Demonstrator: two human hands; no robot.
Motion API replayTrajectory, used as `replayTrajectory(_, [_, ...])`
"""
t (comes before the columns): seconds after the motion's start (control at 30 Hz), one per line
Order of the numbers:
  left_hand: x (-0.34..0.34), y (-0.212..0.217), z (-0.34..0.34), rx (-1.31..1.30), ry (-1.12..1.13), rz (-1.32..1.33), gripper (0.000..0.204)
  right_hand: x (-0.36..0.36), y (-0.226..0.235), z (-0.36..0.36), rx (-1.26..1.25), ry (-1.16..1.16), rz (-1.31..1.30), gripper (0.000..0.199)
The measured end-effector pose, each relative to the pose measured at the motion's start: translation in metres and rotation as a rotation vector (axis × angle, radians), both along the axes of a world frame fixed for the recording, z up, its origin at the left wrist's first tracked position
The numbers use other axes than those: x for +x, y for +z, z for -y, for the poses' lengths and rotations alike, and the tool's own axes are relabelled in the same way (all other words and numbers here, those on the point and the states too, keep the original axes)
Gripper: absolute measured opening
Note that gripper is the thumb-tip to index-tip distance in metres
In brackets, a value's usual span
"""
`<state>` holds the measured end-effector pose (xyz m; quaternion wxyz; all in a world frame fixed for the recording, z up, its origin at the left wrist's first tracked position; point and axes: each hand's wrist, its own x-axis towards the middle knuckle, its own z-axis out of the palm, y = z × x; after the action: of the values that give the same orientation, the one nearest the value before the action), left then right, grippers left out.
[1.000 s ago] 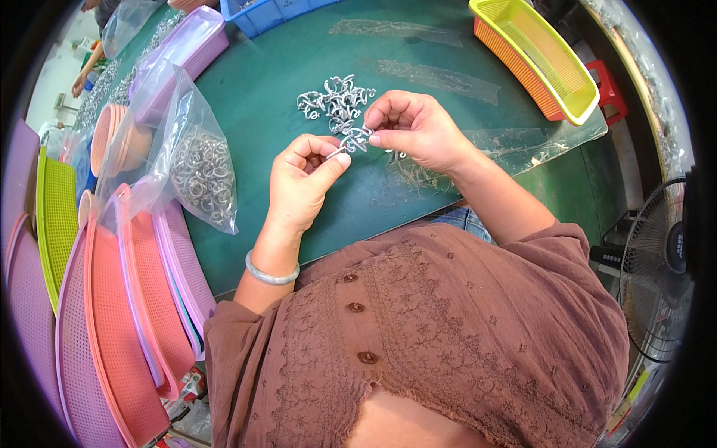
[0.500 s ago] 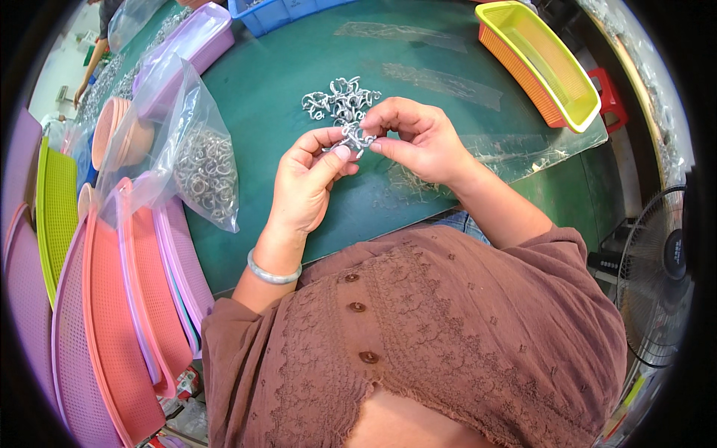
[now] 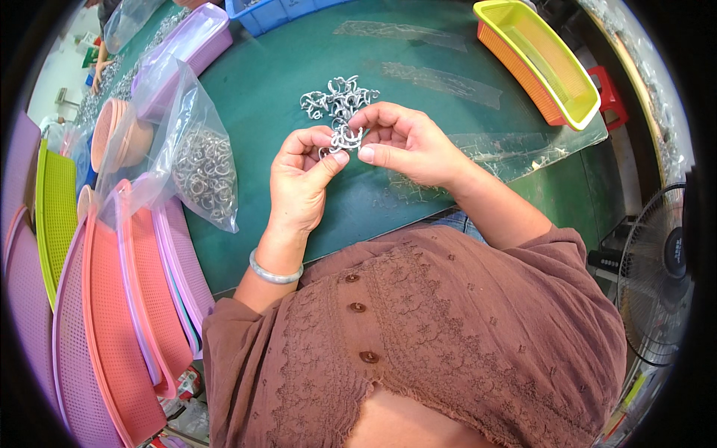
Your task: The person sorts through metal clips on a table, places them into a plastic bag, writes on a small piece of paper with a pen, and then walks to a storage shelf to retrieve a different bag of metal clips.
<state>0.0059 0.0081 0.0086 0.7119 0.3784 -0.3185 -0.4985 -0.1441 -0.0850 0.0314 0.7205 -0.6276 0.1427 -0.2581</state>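
Observation:
Small silvery curved metal pieces (image 3: 347, 140), like open rings or hooks, are held between my two hands over the green table. My left hand (image 3: 300, 175) pinches them between thumb and fingers. At their right side, my right hand (image 3: 409, 145) curls its index finger over them, its thumb at their lower edge. How the pieces join is too small to make out. Just beyond my fingertips lies a loose heap of similar metal pieces (image 3: 337, 95) on the table. A pale bangle (image 3: 275, 276) circles my left wrist.
At left stands a clear bag of metal rings (image 3: 203, 168), beside stacked pink and purple baskets (image 3: 123, 321). A purple bin (image 3: 196, 41) and a blue crate (image 3: 276, 15) are at the back. A yellow-orange basket (image 3: 534, 67) sits far right; a fan (image 3: 653, 276) stands right.
Both hands have shifted slightly left with the metal pieces, which are turned differently between the fingers. A distant person's hand at upper left has moved.

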Motion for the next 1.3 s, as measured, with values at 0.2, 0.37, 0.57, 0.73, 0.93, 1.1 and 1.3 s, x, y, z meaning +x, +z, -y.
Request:
replayTrajectory(0.2, [0.000,-0.002,-0.001,-0.113,0.066,0.301,0.021,0.001,-0.007,0.000,-0.032,-0.035,0.027,0.018])
replayTrajectory(0.37, [0.001,-0.003,-0.002,-0.142,0.115,0.541,0.021,0.001,-0.011,-0.002,-0.053,-0.038,0.115,0.016])
replayTrajectory(0.57, [-0.007,0.010,-0.005,-0.034,-0.017,0.314,0.037,-0.001,-0.012,0.000,-0.223,-0.114,0.156,0.018])
replayTrajectory(0.73, [-0.006,0.007,-0.005,-0.062,0.046,0.365,0.044,-0.003,-0.010,0.002,-0.283,-0.077,0.140,0.018])
replayTrajectory(0.93, [-0.005,0.005,-0.005,-0.099,0.095,0.459,0.044,-0.002,-0.012,-0.001,-0.179,-0.088,0.150,0.024])
replayTrajectory(1.1, [-0.006,0.004,-0.004,-0.114,0.114,0.492,0.046,0.000,-0.009,-0.004,-0.164,-0.080,0.151,0.034])
replayTrajectory(1.3, [-0.006,0.003,-0.003,-0.141,0.117,0.512,0.046,0.001,-0.008,-0.001,-0.388,-0.090,0.088,0.039])
